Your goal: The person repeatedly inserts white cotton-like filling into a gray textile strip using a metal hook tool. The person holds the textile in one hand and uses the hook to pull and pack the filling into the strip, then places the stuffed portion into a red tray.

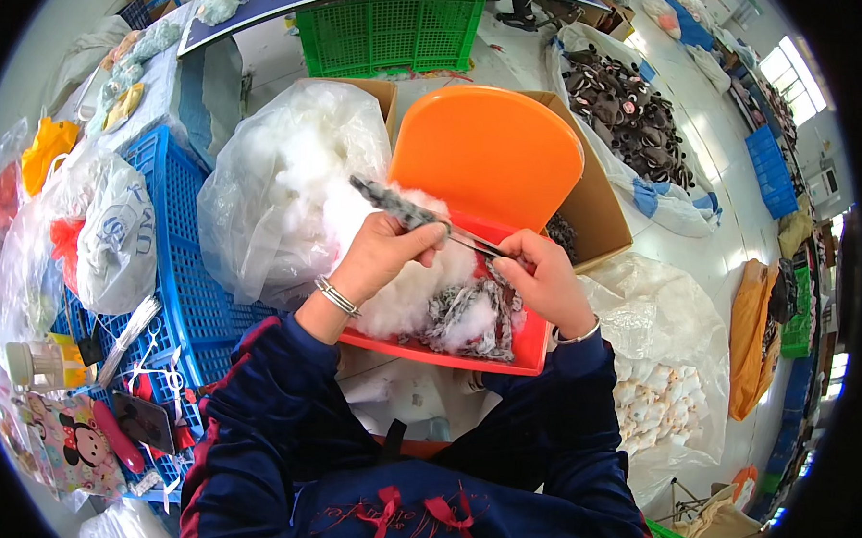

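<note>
My left hand [379,252] pinches a narrow grey mottled plush piece [392,202], whose far end points up and to the left. My right hand [546,274] grips a thin metal tool [473,240] with a long slender shaft; its tip goes to the plush piece at my left fingers, and whether it is inside cannot be seen. Below both hands is a red tray [535,343] holding white fluffy stuffing [386,301] and several grey plush pieces [453,313].
An orange chair back [485,142] rises beyond the tray, before a cardboard box [602,214]. A clear bag of stuffing [291,167] stands left, beside blue crates [178,229] with scissors [174,378] and a phone [143,422]. Sacks of dark pieces [630,109] and pale pieces [661,404] lie right.
</note>
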Tool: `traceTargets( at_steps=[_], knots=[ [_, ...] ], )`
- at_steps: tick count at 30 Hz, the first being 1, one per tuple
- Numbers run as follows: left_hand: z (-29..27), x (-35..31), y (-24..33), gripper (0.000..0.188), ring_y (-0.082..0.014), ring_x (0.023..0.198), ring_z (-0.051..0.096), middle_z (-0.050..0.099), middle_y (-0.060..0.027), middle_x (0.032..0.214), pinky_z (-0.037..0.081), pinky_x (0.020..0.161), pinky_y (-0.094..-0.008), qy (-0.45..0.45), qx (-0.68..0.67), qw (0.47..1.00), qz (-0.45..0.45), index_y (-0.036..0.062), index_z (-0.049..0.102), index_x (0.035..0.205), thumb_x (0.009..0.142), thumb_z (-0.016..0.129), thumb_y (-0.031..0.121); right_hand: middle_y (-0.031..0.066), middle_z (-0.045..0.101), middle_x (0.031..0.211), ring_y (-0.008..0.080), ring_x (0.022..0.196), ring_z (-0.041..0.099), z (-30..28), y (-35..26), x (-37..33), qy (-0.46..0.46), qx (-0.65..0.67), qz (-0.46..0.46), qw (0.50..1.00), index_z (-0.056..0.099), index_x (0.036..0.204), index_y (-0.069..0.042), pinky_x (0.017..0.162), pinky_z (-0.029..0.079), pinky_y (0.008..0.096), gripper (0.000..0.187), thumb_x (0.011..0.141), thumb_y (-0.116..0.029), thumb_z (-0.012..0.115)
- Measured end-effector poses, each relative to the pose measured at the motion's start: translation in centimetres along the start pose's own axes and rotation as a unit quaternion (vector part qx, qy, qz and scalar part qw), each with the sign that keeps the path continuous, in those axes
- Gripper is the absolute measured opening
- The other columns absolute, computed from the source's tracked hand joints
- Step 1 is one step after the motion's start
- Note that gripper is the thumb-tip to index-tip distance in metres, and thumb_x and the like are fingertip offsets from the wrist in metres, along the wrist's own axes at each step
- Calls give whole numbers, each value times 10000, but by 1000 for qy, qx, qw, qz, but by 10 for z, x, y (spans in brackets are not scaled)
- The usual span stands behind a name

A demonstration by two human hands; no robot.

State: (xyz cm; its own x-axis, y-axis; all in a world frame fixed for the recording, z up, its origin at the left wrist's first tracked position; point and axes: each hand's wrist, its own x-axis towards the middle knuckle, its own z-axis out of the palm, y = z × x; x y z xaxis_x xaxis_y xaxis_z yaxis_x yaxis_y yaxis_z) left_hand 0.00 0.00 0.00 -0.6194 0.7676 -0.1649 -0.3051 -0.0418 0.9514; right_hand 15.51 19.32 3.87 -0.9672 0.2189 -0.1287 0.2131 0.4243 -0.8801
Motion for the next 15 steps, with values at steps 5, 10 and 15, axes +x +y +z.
traceTargets(
  at_steps=[5,10,15],
  knots=[
    [11,-5,-7,154,-50,589,546,630,18,703,427,539,-213,-4,68,998,-11,36,719,884,881,712,190,12,620,912,64,807,589,27,6,11,35,93,-15,995,600,1035,2,688,475,231,224,861,-94,702],
    [23,-12,-15,163,-59,539,468,567,22,619,347,505,-223,22,-75,997,-23,19,708,980,911,657,157,-6,604,859,47,740,538,52,3,14,10,259,-9,966,600,1165,1,662,443,212,329,876,-130,687],
    [22,-10,-12,187,-57,564,479,589,21,666,353,521,-209,14,-26,999,-41,34,714,1011,912,663,185,-28,597,816,15,664,474,46,-8,11,-8,279,33,960,595,1242,-28,577,378,184,334,926,-131,626]
  ],
)
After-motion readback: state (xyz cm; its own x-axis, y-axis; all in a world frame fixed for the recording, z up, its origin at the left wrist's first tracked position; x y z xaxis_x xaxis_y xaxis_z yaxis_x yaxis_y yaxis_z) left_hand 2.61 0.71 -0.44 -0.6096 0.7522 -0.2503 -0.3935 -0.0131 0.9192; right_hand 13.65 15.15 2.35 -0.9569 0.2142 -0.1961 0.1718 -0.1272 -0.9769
